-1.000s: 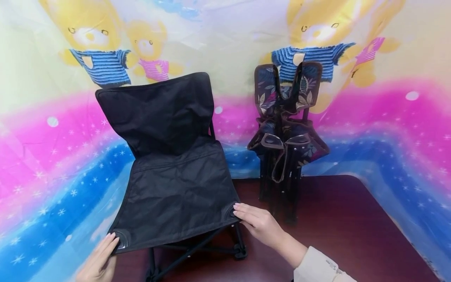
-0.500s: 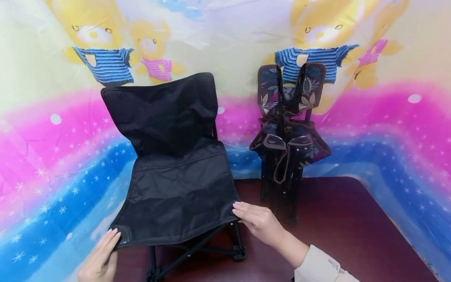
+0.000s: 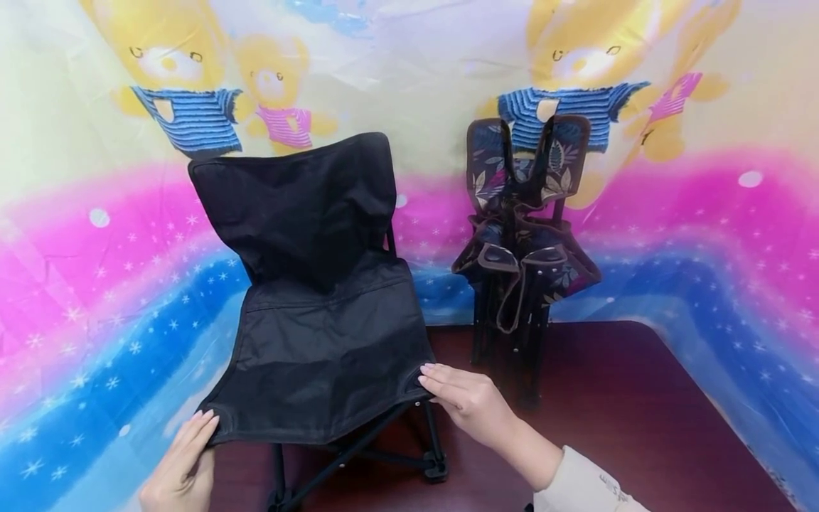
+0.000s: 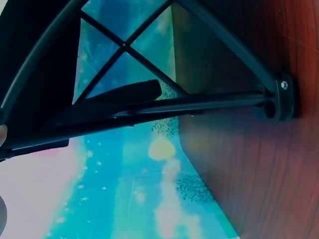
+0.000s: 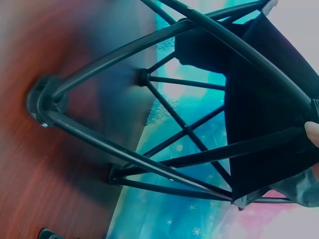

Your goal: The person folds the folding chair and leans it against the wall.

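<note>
A black folding chair [image 3: 320,334] stands on the dark red-brown table, its fabric back upright and its crossed metal legs spread. My left hand [image 3: 182,462] holds the seat's front left corner, fingers on top of the fabric. At the front right corner, my right hand [image 3: 463,395] grips in the same way, fingertips over the corner patch. Between the hands the seat's front edge sags. The left wrist view catches a tube leg [image 4: 199,104] ending in a plastic foot, with a fingertip at the left border. Under the seat, the right wrist view shows crossed tubes [image 5: 129,154].
Behind on the right stands a second, folded chair [image 3: 563,163] with leaf-patterned fabric and brown trim. A backdrop cloth [image 3: 422,85] printed with bears hangs behind and around the table [image 3: 627,398]. The table's right edge shows beyond the folded chair.
Both hands have come slightly closer together, carrying the seat's front corners inward and a little up. The seat fabric's front edge droops more in the middle. The folded chair has stayed put.
</note>
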`<state>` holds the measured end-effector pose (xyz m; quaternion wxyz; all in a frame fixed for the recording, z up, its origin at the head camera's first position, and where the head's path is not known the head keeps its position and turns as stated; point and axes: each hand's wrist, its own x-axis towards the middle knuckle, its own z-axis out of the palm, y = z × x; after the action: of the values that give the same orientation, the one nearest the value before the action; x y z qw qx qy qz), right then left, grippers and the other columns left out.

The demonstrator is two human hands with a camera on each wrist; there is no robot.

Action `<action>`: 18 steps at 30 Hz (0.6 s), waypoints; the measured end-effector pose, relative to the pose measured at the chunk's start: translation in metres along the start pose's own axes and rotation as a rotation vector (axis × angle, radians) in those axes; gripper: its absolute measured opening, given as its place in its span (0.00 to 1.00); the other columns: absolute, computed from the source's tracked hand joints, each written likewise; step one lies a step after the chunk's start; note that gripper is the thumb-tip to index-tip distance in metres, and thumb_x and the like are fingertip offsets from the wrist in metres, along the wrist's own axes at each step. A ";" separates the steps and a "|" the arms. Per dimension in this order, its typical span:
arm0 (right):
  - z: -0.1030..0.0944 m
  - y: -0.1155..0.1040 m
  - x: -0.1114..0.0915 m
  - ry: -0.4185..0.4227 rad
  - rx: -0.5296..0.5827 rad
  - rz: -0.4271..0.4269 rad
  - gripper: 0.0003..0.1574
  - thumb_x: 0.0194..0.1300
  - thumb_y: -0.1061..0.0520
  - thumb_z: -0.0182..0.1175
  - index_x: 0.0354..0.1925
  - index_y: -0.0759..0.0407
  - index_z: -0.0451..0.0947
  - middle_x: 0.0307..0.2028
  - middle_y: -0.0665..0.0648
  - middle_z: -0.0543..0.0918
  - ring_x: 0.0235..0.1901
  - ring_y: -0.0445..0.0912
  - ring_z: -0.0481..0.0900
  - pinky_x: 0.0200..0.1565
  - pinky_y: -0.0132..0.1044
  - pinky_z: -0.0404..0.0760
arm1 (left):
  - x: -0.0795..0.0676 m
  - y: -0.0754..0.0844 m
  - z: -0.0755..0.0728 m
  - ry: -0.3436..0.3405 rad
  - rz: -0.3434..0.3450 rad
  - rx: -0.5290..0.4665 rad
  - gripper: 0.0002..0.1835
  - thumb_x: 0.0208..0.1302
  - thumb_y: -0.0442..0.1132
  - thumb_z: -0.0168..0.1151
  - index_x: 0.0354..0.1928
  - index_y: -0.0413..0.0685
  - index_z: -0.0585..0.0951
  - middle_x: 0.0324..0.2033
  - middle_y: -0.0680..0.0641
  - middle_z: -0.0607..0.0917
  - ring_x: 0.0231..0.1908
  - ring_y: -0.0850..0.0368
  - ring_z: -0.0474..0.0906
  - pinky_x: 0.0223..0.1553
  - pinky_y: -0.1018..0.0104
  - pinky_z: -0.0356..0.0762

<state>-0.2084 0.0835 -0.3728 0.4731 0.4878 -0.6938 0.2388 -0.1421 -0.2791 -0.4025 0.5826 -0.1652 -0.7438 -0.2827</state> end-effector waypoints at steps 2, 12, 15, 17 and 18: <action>-0.001 -0.001 0.001 -0.009 -0.009 0.014 0.18 0.65 0.56 0.45 0.35 0.64 0.81 0.36 0.60 0.81 0.36 0.47 0.79 0.40 0.34 0.76 | 0.000 0.002 0.000 -0.020 -0.026 0.005 0.16 0.59 0.38 0.50 0.35 0.30 0.80 0.37 0.38 0.80 0.48 0.62 0.72 0.51 0.71 0.65; -0.001 -0.005 0.004 0.020 -0.027 0.035 0.18 0.65 0.57 0.45 0.35 0.63 0.81 0.36 0.59 0.81 0.36 0.47 0.79 0.39 0.34 0.76 | 0.005 0.020 0.004 -0.056 -0.117 0.063 0.12 0.50 0.24 0.51 0.36 0.32 0.81 0.37 0.39 0.81 0.47 0.64 0.71 0.51 0.72 0.64; -0.001 -0.005 0.006 0.035 -0.031 0.030 0.18 0.65 0.57 0.45 0.34 0.64 0.81 0.35 0.59 0.81 0.36 0.47 0.79 0.39 0.34 0.76 | 0.006 0.024 0.006 -0.048 -0.119 0.081 0.12 0.50 0.24 0.51 0.37 0.33 0.81 0.36 0.39 0.81 0.47 0.64 0.71 0.51 0.72 0.64; -0.001 -0.005 0.008 0.046 -0.034 0.028 0.18 0.65 0.57 0.46 0.34 0.64 0.81 0.35 0.60 0.81 0.35 0.47 0.79 0.39 0.34 0.76 | 0.008 0.026 0.007 -0.058 -0.130 0.106 0.13 0.50 0.24 0.51 0.37 0.33 0.80 0.36 0.39 0.81 0.48 0.65 0.71 0.51 0.73 0.64; -0.002 -0.005 0.009 0.053 -0.034 0.027 0.18 0.65 0.57 0.46 0.34 0.64 0.81 0.35 0.60 0.81 0.35 0.48 0.79 0.39 0.34 0.76 | 0.009 0.027 0.008 -0.074 -0.140 0.127 0.13 0.50 0.24 0.51 0.38 0.32 0.80 0.36 0.38 0.81 0.48 0.66 0.70 0.51 0.74 0.63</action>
<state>-0.2039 0.0787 -0.3649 0.4963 0.4639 -0.6914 0.2459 -0.1346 -0.2537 -0.3890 0.5429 -0.0857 -0.7910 -0.2687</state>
